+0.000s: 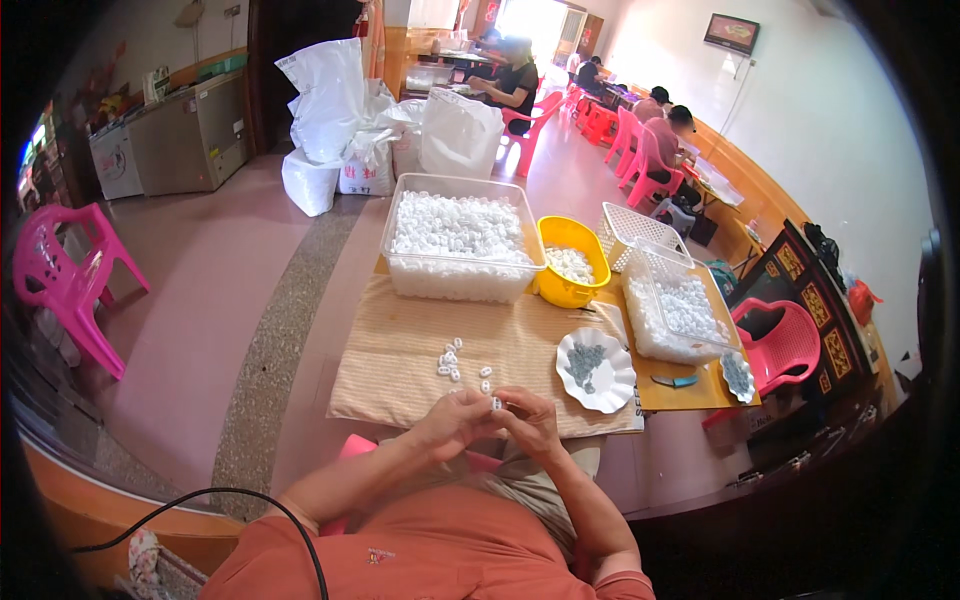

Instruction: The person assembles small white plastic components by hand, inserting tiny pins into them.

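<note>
Close in front of my body, over the table's near edge, my left hand point(452, 424) and my right hand point(531, 421) meet with fingertips pinched together. Between them they hold a small white plastic piece point(496, 404) with dark spots on its face; the fingers cover part of it. Several similar white oval pieces point(450, 361) lie loose on the striped cloth point(400, 330) just beyond my hands. To the right of them stands a white scalloped plate point(612, 395) bearing a heap of small grey parts point(588, 366).
A large clear bin point(460, 275) full of white pieces, a yellow basin point(572, 292) and another clear bin point(655, 340) line the table's far side. A blue-handled knife point(674, 381) lies near a smaller plate point(738, 377). White sacks, pink chairs and seated people are farther off.
</note>
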The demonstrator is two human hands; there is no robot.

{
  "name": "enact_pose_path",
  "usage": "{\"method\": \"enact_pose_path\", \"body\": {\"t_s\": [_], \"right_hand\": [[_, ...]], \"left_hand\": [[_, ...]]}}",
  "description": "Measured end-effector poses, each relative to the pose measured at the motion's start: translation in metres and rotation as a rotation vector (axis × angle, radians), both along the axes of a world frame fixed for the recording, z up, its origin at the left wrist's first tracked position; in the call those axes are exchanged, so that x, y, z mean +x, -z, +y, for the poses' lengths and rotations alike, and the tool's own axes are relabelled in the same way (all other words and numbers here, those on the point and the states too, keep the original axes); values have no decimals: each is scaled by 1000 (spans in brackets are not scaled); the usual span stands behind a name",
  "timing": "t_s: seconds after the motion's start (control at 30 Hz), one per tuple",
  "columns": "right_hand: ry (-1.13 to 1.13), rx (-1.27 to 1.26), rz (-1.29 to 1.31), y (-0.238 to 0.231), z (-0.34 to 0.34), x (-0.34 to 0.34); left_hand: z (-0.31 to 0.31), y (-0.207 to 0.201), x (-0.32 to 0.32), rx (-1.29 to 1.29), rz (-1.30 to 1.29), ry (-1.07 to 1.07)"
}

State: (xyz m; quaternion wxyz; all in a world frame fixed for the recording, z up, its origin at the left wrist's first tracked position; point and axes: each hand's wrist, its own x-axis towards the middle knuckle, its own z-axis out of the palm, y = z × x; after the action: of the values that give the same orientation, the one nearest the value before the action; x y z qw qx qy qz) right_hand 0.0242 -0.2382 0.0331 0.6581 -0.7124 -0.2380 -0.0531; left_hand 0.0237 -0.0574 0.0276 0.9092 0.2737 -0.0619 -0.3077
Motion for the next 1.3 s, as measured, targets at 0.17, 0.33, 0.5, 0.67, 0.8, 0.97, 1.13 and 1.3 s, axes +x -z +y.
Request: {"method": "enact_pose_path", "body": {"t_s": [0.17, 0.33, 0.5, 0.67, 0.8, 0.97, 1.13, 1.3], "right_hand": [[-42, -36, -7, 2, -2, -1], [-3, -50, 31, -4, 2, -5], [14, -80, 38, -7, 0, -3], [-26, -57, 10, -7, 0, 0], [-45, -74, 45, -13, 1, -3], [-57, -37, 138, -8, -2, -2], [-70, -73, 60, -7, 0, 0], [-89, -72, 73, -4, -1, 0]], "left_hand": [[0, 5, 0, -21, -37, 13], [-1, 3, -1, 31, -19, 16], [-2, -5, 2, 43, -23, 15], [1, -7, 3, 33, -13, 42], [3, -9, 3, 45, -22, 44], [1, -4, 4, 44, -17, 52], [1, 1, 6, 47, -3, 59], [0, 0, 6, 74, 21, 30]]}}
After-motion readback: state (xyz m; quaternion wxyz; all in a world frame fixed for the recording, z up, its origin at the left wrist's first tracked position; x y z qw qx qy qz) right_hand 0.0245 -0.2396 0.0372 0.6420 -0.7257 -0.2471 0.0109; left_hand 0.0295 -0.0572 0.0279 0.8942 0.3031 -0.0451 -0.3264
